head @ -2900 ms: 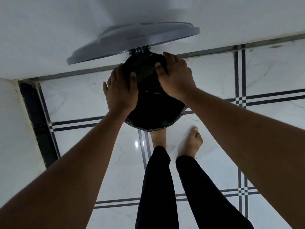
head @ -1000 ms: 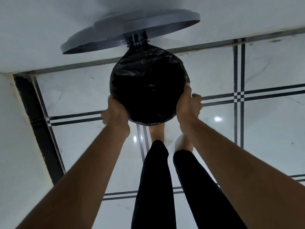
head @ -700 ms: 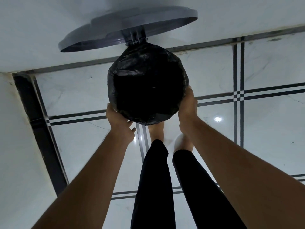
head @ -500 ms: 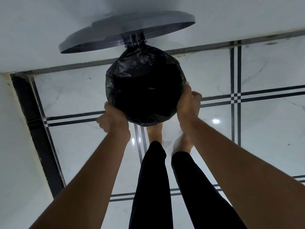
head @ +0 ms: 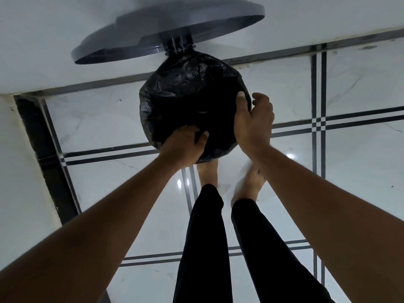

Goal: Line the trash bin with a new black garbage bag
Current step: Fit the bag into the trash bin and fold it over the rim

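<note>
Both hands [head: 185, 145] [head: 253, 123] shifted inward, fingers seemingly gripping bag [head: 188, 95] over bin's near rim.

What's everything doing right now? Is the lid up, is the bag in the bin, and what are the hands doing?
Lid: up, open.
Bag: in the bin, folded over the rim, crinkled.
Left hand: fingers curled over the near rim, holding the bag.
Right hand: thumb inside, fingers outside, its grip on the bag at the right rim.
</note>
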Action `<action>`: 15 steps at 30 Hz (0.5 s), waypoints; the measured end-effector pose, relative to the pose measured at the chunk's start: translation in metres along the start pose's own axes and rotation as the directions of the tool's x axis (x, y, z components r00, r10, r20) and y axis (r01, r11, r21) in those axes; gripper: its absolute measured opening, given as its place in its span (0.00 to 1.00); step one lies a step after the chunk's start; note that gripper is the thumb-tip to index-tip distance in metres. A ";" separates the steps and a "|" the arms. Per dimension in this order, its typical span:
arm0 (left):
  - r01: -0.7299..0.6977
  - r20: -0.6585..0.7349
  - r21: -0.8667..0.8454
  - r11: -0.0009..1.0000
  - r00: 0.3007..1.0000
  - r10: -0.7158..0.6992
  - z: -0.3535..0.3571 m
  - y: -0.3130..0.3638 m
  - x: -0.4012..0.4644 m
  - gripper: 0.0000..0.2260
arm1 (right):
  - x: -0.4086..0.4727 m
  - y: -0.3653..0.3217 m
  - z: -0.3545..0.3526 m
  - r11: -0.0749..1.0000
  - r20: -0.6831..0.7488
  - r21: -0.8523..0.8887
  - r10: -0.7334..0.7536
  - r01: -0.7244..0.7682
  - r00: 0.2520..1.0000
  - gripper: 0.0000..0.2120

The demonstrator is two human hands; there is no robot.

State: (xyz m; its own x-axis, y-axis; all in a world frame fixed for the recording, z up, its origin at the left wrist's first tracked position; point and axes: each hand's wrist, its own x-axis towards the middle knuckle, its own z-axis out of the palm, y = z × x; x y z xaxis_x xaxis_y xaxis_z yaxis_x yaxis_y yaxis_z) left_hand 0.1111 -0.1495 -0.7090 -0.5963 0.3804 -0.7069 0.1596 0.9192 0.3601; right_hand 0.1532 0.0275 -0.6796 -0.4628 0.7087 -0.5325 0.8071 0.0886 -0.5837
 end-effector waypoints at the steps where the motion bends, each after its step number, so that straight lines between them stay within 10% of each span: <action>1: 0.038 0.018 -0.051 0.998 0.999 -0.037 0.001 0.003 0.009 0.24 | 0.003 0.001 0.001 1.000 0.002 -0.001 -0.015 0.015 1.000 0.31; 8: 0.106 0.091 0.124 0.987 0.989 -0.118 0.025 -0.004 0.076 0.36 | 0.035 0.022 0.020 0.997 -0.057 0.005 -0.072 0.072 0.996 0.28; 15: 0.130 0.280 0.312 0.941 0.934 -0.222 0.065 0.006 0.136 0.27 | 0.055 0.056 0.044 0.989 -0.117 -0.049 -0.142 0.137 0.983 0.23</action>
State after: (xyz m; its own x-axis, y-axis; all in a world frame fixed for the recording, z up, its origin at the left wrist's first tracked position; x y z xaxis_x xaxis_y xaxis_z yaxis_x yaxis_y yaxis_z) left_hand 0.0825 -0.0856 -0.8427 -0.3717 0.1793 -0.9109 0.3180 0.9464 0.0565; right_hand 0.1569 0.0406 -0.7687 -0.5268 0.7656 -0.3692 0.7532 0.2190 -0.6203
